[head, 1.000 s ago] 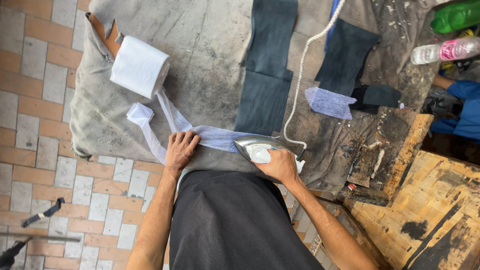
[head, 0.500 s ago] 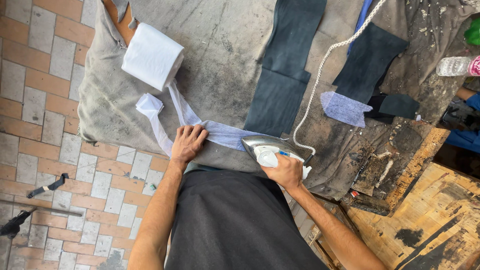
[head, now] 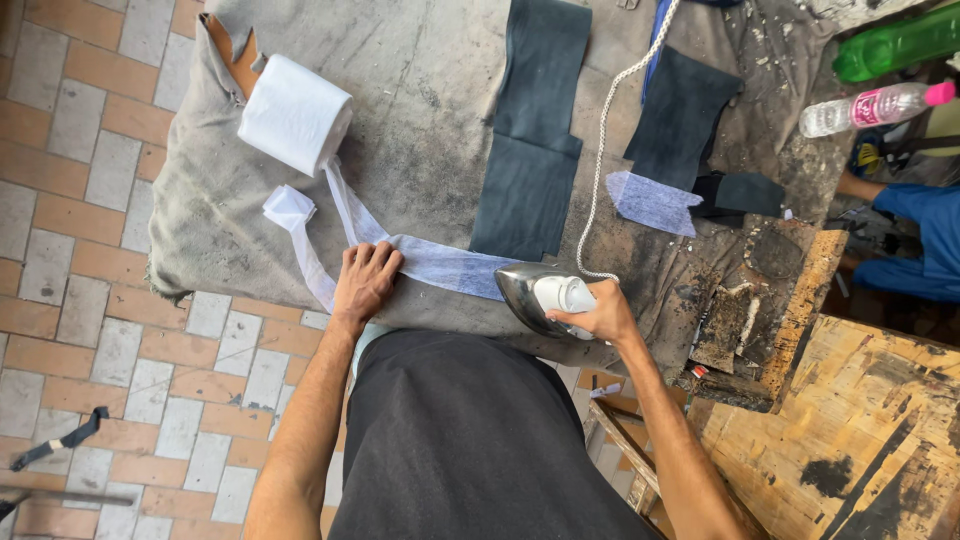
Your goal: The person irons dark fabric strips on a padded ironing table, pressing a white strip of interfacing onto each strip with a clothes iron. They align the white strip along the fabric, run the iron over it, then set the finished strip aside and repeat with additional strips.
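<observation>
A worn grey cloth-covered ironing table [head: 420,90] stands over a floor of grey and terracotta paving tiles [head: 70,200]. The left hand [head: 365,280] lies flat on a long strip of thin white interlining fabric [head: 440,265], fingers spread slightly apart and pressing it to the cloth near the table's front edge. The strip runs from a fat white roll of the same fabric [head: 293,113] at the far left corner, loops down, and passes under the left hand towards the right. The right hand [head: 600,318] is clamped around the white handle of a silver electric iron [head: 535,296], whose nose sits on the strip's right end. A white braided cord [head: 605,130] climbs away from the iron. Just beyond lie dark grey fabric pieces [head: 530,130], and a clear plastic bottle with a pink cap [head: 870,108] lies well apart at the right
</observation>
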Tool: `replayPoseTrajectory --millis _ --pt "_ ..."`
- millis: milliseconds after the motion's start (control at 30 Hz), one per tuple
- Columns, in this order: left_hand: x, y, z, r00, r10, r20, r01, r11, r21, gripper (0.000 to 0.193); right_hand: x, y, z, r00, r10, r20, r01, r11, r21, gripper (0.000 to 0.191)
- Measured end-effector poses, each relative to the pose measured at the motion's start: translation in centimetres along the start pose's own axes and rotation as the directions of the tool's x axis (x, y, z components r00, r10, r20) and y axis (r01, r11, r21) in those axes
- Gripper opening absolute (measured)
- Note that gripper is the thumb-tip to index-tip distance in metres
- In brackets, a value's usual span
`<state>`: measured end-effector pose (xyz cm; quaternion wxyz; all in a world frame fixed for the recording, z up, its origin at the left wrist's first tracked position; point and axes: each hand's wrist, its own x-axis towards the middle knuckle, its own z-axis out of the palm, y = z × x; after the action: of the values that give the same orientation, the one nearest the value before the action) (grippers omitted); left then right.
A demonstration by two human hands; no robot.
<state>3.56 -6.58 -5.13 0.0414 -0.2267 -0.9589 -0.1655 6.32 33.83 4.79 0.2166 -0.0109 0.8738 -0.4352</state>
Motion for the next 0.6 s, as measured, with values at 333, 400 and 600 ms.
replayPoseTrajectory --millis 333,400,600 --pt "-0.1 0.0 -0.6 0.999 0.015 -0.033 -0.015 1.0 -0.001 0.02 4.7 -6.9 5.9 0.999 0.029 -0.014 -0.033 0.902 -0.43 0.053" --pt "0.0 0.0 -0.6 1.0 0.01 -0.024 -0.01 1.0 -0.018 0.019 5.2 -7.9 6.6 0.998 0.066 -0.001 -0.058 0.866 -0.497 0.054" --pt "-0.1 0.0 -1.0 0.999 0.037 -0.037 -0.036 0.999 0.013 0.019 6.4 -9.0 5.9 0.964 0.234 0.129 -0.146 0.864 -0.482 0.051"
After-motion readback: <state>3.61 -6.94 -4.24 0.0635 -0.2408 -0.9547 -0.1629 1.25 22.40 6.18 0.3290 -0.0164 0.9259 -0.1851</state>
